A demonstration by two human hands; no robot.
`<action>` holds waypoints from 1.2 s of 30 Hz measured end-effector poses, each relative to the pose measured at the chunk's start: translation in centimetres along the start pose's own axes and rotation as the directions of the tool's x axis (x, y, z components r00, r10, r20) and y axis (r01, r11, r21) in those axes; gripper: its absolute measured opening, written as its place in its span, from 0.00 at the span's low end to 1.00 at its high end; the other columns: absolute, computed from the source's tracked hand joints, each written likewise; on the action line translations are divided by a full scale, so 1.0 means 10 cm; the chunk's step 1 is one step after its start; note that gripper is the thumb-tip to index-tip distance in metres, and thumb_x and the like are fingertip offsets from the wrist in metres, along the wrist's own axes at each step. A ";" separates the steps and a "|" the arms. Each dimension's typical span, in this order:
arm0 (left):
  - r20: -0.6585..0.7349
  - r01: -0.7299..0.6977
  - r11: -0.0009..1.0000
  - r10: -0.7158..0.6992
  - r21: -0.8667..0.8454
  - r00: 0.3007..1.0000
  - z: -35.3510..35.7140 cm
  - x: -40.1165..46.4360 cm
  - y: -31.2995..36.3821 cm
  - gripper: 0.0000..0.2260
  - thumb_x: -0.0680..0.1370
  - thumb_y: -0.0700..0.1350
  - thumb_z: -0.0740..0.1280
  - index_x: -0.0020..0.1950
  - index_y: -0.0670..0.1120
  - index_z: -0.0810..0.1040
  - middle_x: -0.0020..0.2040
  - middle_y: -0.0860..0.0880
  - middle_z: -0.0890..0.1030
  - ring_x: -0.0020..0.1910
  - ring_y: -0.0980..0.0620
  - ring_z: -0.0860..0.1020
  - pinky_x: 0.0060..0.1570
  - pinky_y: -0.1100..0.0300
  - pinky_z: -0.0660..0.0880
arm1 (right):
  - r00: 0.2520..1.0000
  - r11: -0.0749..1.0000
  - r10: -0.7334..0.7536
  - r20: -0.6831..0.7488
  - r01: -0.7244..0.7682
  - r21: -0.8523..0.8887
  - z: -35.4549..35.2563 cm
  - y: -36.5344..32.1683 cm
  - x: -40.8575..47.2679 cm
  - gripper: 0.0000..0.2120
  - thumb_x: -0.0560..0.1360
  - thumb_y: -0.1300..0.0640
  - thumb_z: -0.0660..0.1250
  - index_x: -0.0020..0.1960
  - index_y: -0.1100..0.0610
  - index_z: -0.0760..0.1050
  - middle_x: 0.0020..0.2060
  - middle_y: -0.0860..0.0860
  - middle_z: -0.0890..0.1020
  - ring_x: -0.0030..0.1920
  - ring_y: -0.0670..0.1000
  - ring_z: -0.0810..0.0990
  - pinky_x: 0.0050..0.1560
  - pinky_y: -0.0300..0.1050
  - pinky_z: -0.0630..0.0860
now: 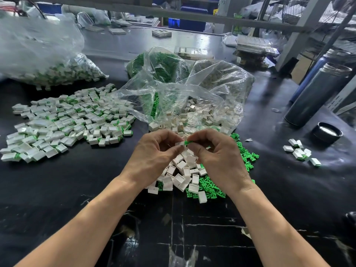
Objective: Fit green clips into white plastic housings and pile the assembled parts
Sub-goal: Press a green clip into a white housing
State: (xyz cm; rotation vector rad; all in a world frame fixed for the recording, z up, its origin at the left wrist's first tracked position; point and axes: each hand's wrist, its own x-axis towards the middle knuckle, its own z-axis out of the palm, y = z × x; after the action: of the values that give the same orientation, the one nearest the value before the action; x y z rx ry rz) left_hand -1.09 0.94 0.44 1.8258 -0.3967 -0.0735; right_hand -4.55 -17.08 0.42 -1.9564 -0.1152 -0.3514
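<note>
In the middle of the frame, the left hand (154, 155) pinches a small white plastic housing (180, 144) while the right hand (215, 153) pinches a little green plastic clip (187, 142) touching it. A big heap of finished white-and-green parts (63, 120) lies at the left on the black table (77, 180).

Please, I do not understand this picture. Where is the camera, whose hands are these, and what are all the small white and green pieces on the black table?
There is one picture, from a camera worn on a person's head, looking down at their own bare hands. The left hand pinches a white housing; the right hand pinches a green clip against it. Below the hands lie loose housings and loose clips. To the left on the black table is the pile of assembled parts. Behind stand clear plastic bags holding more pieces.
</note>
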 end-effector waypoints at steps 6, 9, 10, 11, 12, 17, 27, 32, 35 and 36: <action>-0.009 0.017 0.999 -0.017 -0.035 1.000 0.02 0.01 -0.02 0.03 0.77 0.43 0.75 0.49 0.48 0.85 0.40 0.50 0.84 0.37 0.57 0.79 0.37 0.62 0.77 | 0.999 0.998 0.045 0.000 -0.045 0.053 0.01 -0.03 0.01 0.10 0.77 0.63 0.75 0.47 0.46 0.83 0.41 0.45 0.86 0.39 0.44 0.83 0.40 0.40 0.81; -0.006 0.046 0.991 -0.047 -0.126 0.999 0.02 0.02 -0.03 0.02 0.77 0.41 0.75 0.49 0.46 0.85 0.38 0.52 0.84 0.35 0.59 0.79 0.35 0.65 0.77 | 0.997 0.990 0.073 -0.008 -0.071 0.125 0.03 -0.05 0.00 0.11 0.77 0.64 0.74 0.45 0.47 0.83 0.38 0.45 0.85 0.35 0.44 0.82 0.35 0.37 0.79; 0.003 0.061 0.984 -0.062 -0.170 0.998 0.02 0.03 -0.03 0.02 0.77 0.40 0.75 0.49 0.45 0.85 0.37 0.52 0.84 0.35 0.58 0.79 0.35 0.65 0.77 | 0.997 0.991 0.070 -0.008 -0.069 0.118 0.03 -0.05 -0.01 0.12 0.77 0.64 0.74 0.45 0.47 0.83 0.38 0.45 0.85 0.35 0.44 0.82 0.34 0.36 0.79; 0.011 0.071 0.978 -0.071 -0.197 0.997 0.02 0.03 -0.03 0.02 0.77 0.39 0.74 0.49 0.45 0.85 0.37 0.51 0.84 0.34 0.57 0.79 0.34 0.65 0.76 | 0.998 0.993 0.064 -0.006 -0.063 0.098 0.04 -0.05 -0.01 0.11 0.77 0.64 0.74 0.45 0.46 0.83 0.39 0.45 0.85 0.35 0.44 0.82 0.34 0.36 0.78; 0.016 0.074 0.976 -0.072 -0.204 0.997 0.02 0.03 -0.04 0.03 0.77 0.39 0.75 0.49 0.44 0.85 0.38 0.51 0.84 0.34 0.57 0.79 0.35 0.64 0.77 | 0.998 0.995 0.060 -0.003 -0.059 0.074 0.04 -0.05 -0.01 0.11 0.77 0.63 0.75 0.45 0.46 0.83 0.39 0.46 0.85 0.35 0.44 0.82 0.35 0.36 0.79; 0.033 0.054 0.988 -0.050 -0.143 0.998 0.02 0.01 -0.05 0.02 0.76 0.42 0.75 0.48 0.47 0.85 0.38 0.51 0.84 0.36 0.56 0.80 0.37 0.63 0.78 | 0.998 0.998 0.060 0.018 -0.060 -0.008 0.02 -0.06 -0.01 0.10 0.77 0.62 0.75 0.46 0.46 0.83 0.40 0.42 0.85 0.38 0.43 0.83 0.42 0.37 0.80; 0.017 0.013 0.993 -0.011 -0.119 1.000 0.01 0.01 -0.02 0.04 0.76 0.38 0.75 0.48 0.47 0.85 0.39 0.53 0.85 0.37 0.60 0.81 0.36 0.67 0.76 | 0.985 0.963 0.169 0.042 -0.174 0.206 0.01 -0.08 -0.02 0.05 0.77 0.64 0.74 0.49 0.55 0.84 0.36 0.50 0.86 0.34 0.49 0.84 0.36 0.41 0.82; -0.017 -0.019 0.999 0.018 -0.051 1.000 0.01 -0.01 0.00 0.07 0.76 0.34 0.75 0.45 0.45 0.85 0.36 0.54 0.84 0.34 0.61 0.79 0.36 0.68 0.75 | 0.990 0.984 0.142 -0.012 -0.140 0.112 0.06 -0.10 -0.02 0.11 0.76 0.66 0.74 0.43 0.51 0.84 0.34 0.50 0.86 0.32 0.50 0.83 0.37 0.52 0.85; -0.049 -0.031 0.998 0.033 0.057 0.998 0.01 -0.01 0.00 0.09 0.75 0.33 0.75 0.45 0.48 0.85 0.37 0.56 0.85 0.34 0.62 0.80 0.37 0.65 0.76 | 0.992 0.993 0.117 -0.034 -0.116 0.031 0.08 -0.09 -0.02 0.11 0.75 0.66 0.75 0.41 0.50 0.84 0.33 0.51 0.85 0.33 0.56 0.83 0.37 0.61 0.83; -0.056 -0.033 0.995 0.039 0.097 0.998 0.01 -0.01 -0.01 0.09 0.75 0.34 0.75 0.45 0.49 0.85 0.38 0.56 0.85 0.35 0.62 0.81 0.38 0.62 0.78 | 0.993 0.994 0.111 -0.037 -0.111 0.000 0.09 -0.08 -0.02 0.11 0.75 0.66 0.75 0.41 0.51 0.84 0.33 0.51 0.85 0.33 0.57 0.83 0.38 0.61 0.82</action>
State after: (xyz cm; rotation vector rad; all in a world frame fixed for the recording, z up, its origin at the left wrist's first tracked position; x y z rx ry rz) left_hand -1.15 0.86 0.34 1.9106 -0.3975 0.0240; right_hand -4.74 -15.95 0.78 -1.9486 0.0177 -0.3147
